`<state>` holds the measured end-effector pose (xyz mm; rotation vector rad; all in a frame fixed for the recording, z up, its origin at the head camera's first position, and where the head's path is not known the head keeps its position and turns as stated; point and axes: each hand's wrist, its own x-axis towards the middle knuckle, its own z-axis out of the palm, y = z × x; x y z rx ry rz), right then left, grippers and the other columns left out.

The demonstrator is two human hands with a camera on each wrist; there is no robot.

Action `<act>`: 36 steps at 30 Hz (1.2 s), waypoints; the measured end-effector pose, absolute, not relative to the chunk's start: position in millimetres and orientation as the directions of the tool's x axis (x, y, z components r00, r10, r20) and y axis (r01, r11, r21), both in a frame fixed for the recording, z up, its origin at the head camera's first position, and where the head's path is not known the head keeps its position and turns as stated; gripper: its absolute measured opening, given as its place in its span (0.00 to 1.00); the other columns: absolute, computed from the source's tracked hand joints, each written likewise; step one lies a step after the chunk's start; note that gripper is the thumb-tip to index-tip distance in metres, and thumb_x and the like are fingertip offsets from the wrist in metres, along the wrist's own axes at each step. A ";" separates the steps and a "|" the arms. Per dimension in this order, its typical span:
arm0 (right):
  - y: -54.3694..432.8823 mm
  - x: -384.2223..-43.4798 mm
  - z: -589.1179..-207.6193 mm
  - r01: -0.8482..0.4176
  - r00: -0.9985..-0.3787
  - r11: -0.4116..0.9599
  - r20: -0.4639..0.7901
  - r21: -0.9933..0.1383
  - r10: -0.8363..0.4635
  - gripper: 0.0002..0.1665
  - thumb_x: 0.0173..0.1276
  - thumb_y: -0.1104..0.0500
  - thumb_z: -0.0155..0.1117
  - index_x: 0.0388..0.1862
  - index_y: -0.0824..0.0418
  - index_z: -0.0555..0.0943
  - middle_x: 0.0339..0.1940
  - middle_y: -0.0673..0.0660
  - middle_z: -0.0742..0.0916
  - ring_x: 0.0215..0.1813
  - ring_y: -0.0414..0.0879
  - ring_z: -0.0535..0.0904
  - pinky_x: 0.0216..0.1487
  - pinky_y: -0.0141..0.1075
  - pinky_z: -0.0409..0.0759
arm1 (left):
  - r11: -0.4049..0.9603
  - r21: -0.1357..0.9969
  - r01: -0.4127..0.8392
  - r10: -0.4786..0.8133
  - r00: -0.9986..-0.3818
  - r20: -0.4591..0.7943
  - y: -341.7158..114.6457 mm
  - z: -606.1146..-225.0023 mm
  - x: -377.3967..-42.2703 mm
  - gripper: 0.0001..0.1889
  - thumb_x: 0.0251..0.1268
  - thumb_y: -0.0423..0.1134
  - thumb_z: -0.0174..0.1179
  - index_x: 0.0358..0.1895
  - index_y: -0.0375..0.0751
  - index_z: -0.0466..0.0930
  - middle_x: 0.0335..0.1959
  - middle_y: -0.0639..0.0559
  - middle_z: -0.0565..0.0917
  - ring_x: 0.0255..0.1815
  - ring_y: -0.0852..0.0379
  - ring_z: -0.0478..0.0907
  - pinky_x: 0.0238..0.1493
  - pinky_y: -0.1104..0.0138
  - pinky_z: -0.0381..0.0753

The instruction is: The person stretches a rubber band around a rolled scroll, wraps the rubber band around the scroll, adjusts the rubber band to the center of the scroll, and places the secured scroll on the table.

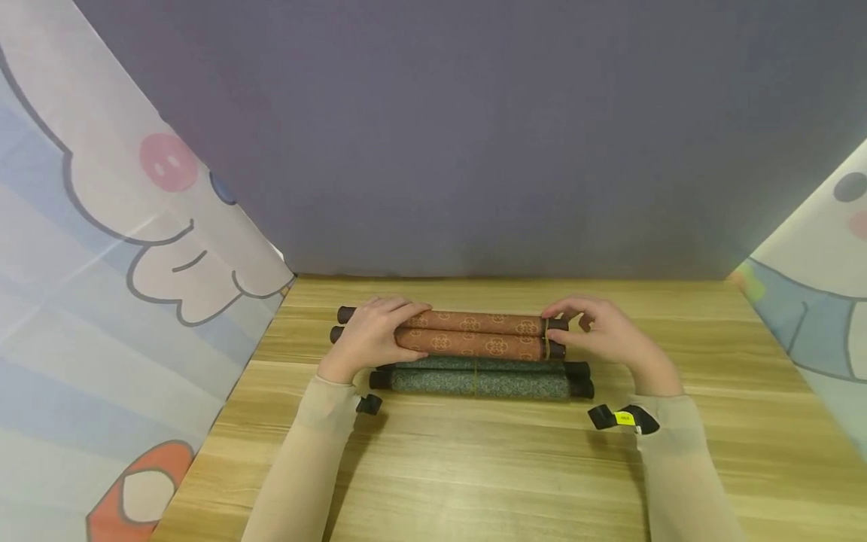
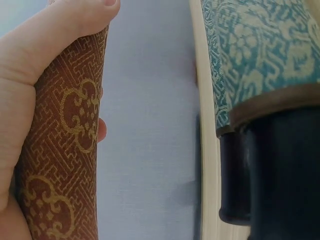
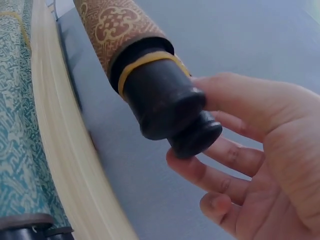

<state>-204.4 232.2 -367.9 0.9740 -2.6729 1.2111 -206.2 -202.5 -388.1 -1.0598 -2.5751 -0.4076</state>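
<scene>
A pair of brown hanging scrolls with gold medallion patterns lies side by side in both hands, raised above the table in the wrist views. My left hand grips them near their left end, thumb along the near side and fingers over the far one. At the other end, my right hand pinches the black end knobs between thumb and fingers. A yellow rubber band loops around these ends. Nearer me, two green patterned scrolls with black knobs lie on the table, banded at the middle.
The wooden table runs back to a grey upright panel. Cartoon-printed sheets hang at the left and right sides. Black straps, one with a yellow label, show at the wrists.
</scene>
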 end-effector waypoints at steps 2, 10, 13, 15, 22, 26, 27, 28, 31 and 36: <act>231.1 -203.4 -367.3 -0.553 -0.809 0.511 0.277 -0.658 -0.518 0.15 0.71 0.64 0.79 0.55 0.55 0.91 0.51 0.51 0.92 0.44 0.42 0.83 0.34 0.34 0.77 | 0.682 0.141 0.718 0.623 -0.671 0.402 -202.0 -388.7 -206.5 0.43 0.50 0.60 0.87 0.71 0.51 0.84 0.58 0.51 0.89 0.57 0.45 0.88 0.60 0.47 0.86; 227.4 -201.7 -366.0 -0.560 -0.806 0.531 0.270 -0.636 -0.526 0.14 0.71 0.63 0.79 0.54 0.56 0.90 0.50 0.51 0.91 0.43 0.42 0.83 0.36 0.35 0.78 | 0.680 0.151 0.718 0.619 -0.671 0.407 -202.6 -391.0 -206.3 0.43 0.49 0.60 0.87 0.70 0.50 0.85 0.58 0.51 0.90 0.56 0.45 0.89 0.58 0.47 0.86; 225.4 -201.0 -364.9 -0.554 -0.811 0.524 0.279 -0.646 -0.514 0.13 0.71 0.64 0.79 0.53 0.56 0.90 0.48 0.50 0.91 0.41 0.42 0.81 0.34 0.34 0.77 | 0.677 0.148 0.721 0.620 -0.667 0.412 -202.6 -391.1 -206.4 0.43 0.49 0.60 0.87 0.70 0.50 0.85 0.58 0.50 0.90 0.56 0.45 0.89 0.58 0.47 0.86; 224.2 -201.1 -365.0 -0.548 -0.817 0.529 0.278 -0.648 -0.505 0.13 0.71 0.63 0.79 0.52 0.56 0.90 0.47 0.49 0.91 0.40 0.42 0.80 0.34 0.34 0.76 | 0.675 0.147 0.723 0.621 -0.664 0.416 -202.6 -391.1 -206.3 0.43 0.49 0.60 0.87 0.70 0.50 0.85 0.58 0.50 0.90 0.56 0.45 0.89 0.57 0.47 0.87; 223.8 -198.3 -362.0 -0.541 -0.816 0.508 0.271 -0.670 -0.512 0.13 0.72 0.64 0.78 0.54 0.57 0.89 0.47 0.51 0.90 0.39 0.42 0.79 0.32 0.35 0.76 | 0.679 0.152 0.719 0.617 -0.670 0.413 -203.2 -391.3 -206.6 0.43 0.49 0.60 0.87 0.70 0.52 0.85 0.59 0.51 0.90 0.55 0.45 0.89 0.56 0.46 0.86; 228.4 -195.4 -357.7 -0.503 -0.829 0.498 0.232 -0.706 -0.509 0.16 0.71 0.66 0.78 0.56 0.57 0.89 0.50 0.53 0.90 0.42 0.43 0.80 0.35 0.36 0.78 | 0.674 0.148 0.724 0.621 -0.664 0.417 -201.8 -390.5 -206.6 0.43 0.49 0.59 0.88 0.70 0.52 0.85 0.58 0.51 0.90 0.56 0.45 0.89 0.57 0.45 0.86; 229.0 -194.9 -357.0 -0.493 -0.833 0.502 0.220 -0.710 -0.507 0.16 0.71 0.65 0.78 0.56 0.58 0.89 0.50 0.53 0.90 0.42 0.44 0.80 0.36 0.36 0.79 | 0.673 0.146 0.725 0.623 -0.662 0.417 -201.3 -390.1 -206.5 0.43 0.49 0.59 0.88 0.70 0.51 0.85 0.58 0.51 0.90 0.56 0.45 0.88 0.58 0.45 0.86; 229.6 -194.9 -356.8 -0.484 -0.838 0.509 0.208 -0.712 -0.505 0.16 0.71 0.65 0.78 0.56 0.57 0.89 0.50 0.53 0.90 0.43 0.44 0.80 0.37 0.36 0.79 | 0.670 0.144 0.728 0.625 -0.658 0.419 -200.8 -389.6 -206.3 0.43 0.48 0.59 0.88 0.70 0.51 0.85 0.58 0.51 0.90 0.56 0.45 0.88 0.58 0.45 0.86; 229.9 -195.9 -357.7 -0.456 -0.850 0.529 0.175 -0.715 -0.497 0.15 0.71 0.63 0.78 0.55 0.56 0.89 0.49 0.52 0.89 0.43 0.44 0.80 0.38 0.36 0.78 | 0.667 0.136 0.733 0.630 -0.652 0.423 -199.5 -388.4 -205.6 0.43 0.48 0.59 0.88 0.70 0.51 0.85 0.58 0.50 0.90 0.56 0.44 0.88 0.58 0.46 0.86; 227.5 -199.2 -362.2 -0.441 -0.859 0.549 0.157 -0.710 -0.488 0.14 0.71 0.61 0.80 0.53 0.56 0.89 0.45 0.52 0.89 0.39 0.45 0.79 0.34 0.36 0.77 | 0.677 0.137 0.723 0.623 -0.662 0.416 -198.7 -389.1 -204.5 0.44 0.47 0.58 0.89 0.71 0.51 0.84 0.58 0.50 0.90 0.56 0.44 0.88 0.57 0.46 0.86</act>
